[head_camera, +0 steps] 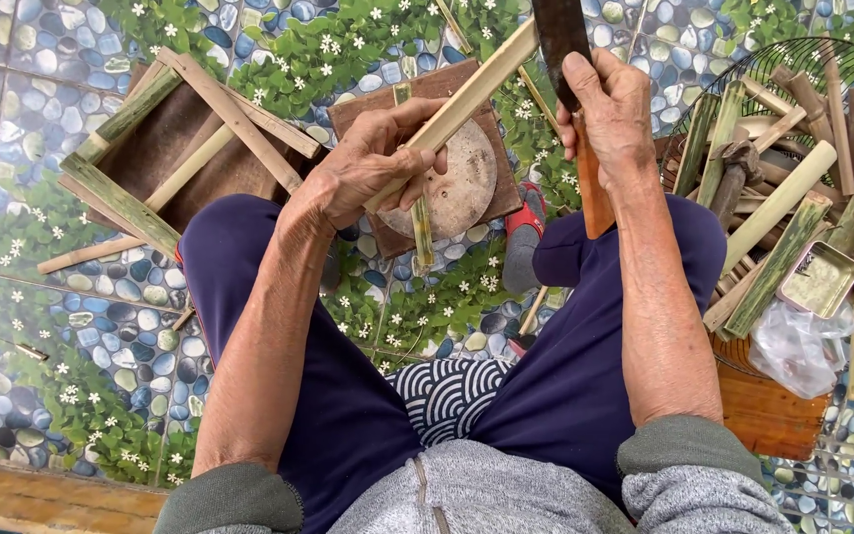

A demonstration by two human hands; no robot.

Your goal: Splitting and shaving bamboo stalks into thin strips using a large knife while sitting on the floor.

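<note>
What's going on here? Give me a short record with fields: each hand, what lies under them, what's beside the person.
left hand: grips a split bamboo strip
right hand: holds a dark-bladed knife with a wooden handle
under them: round-worn wooden block on pebble-patterned floor
right side: wire basket of bamboo pieces, small metal tin
left side: bamboo frame

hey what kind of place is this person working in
Probably a home workspace for bamboo craft, set up on the floor. The left hand holds a bamboo strip over a wooden block, the right hand grips a blade, and a wire basket holds cut bamboo pieces on a pebble-print mat.
</note>
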